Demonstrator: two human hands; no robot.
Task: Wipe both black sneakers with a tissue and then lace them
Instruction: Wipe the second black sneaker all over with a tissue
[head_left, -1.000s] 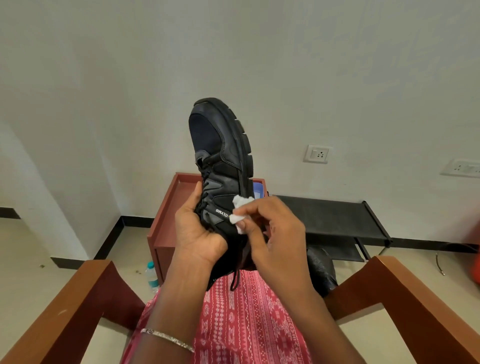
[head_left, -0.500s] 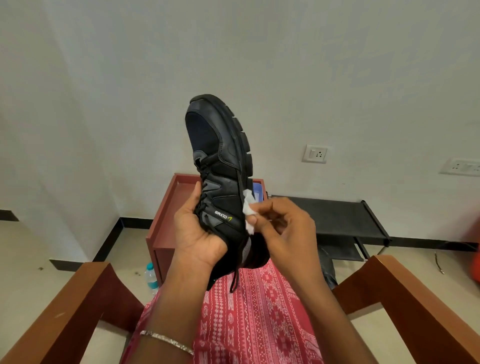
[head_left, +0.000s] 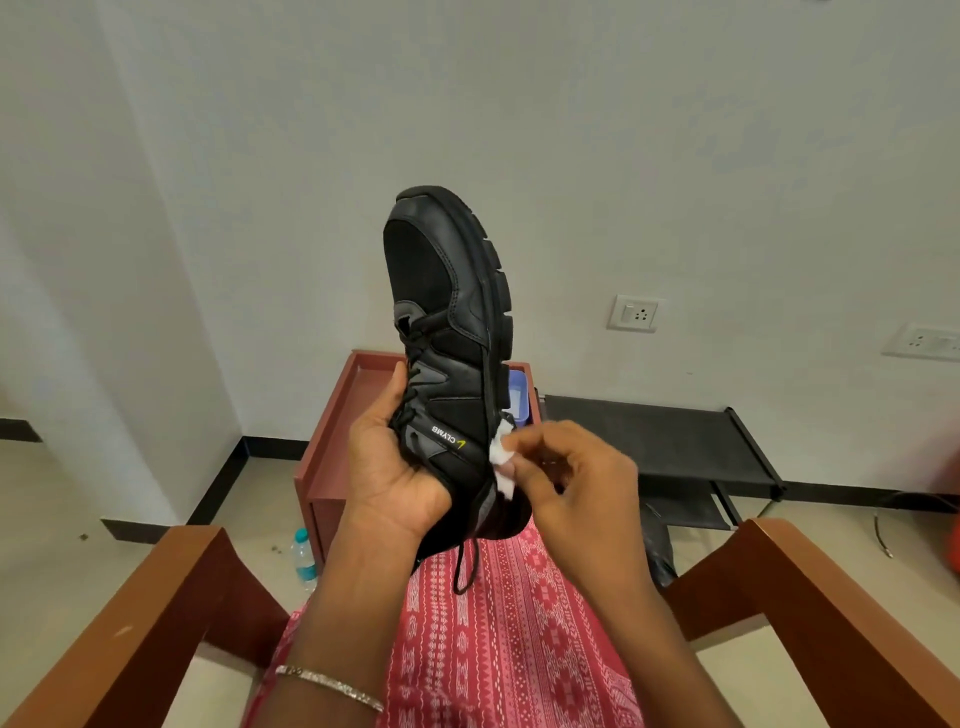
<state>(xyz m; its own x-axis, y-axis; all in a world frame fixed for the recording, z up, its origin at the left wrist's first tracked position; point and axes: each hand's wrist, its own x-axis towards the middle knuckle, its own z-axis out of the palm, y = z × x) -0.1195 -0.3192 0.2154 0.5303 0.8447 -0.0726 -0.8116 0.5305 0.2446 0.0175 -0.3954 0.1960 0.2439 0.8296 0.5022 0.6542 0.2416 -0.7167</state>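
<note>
Closest to us is our lap (head_left: 493, 649) in red patterned cloth, framed by two wooden chair arms (head_left: 130, 623). Above it our left hand (head_left: 395, 467) holds the sneaker (head_left: 452, 322) toe-up, its grip closed round the laced middle of the upper, thumb lying along the lace side. Our right hand (head_left: 576, 488) has its grip closed on a small wad of tissue (head_left: 501, 460), pinched between thumb and fingertips and pressed to the edge where upper meets sole, near the heel. One lace (head_left: 465, 566) end dangles loose over the lap.

We judge that we are in the wiping step on this shoe, working along its side; lacing is not yet begun. The next move calls for sliding the tissue up the sole edge toward the toe while the left hand steadies the shoe, then turning it to reach the other side. The wad is small, so it needs a firm pinch or it may slip out.

Beyond our right knee, on the floor, lies what is probably the other sneaker (head_left: 657, 551), mostly hidden. To the left stands a water bottle (head_left: 303, 558). Behind the shoe is a low red-brown surface (head_left: 332, 431) carrying a blue box (head_left: 519, 400), then a black rack (head_left: 675, 441), and wall sockets (head_left: 632, 313) farthest off.
</note>
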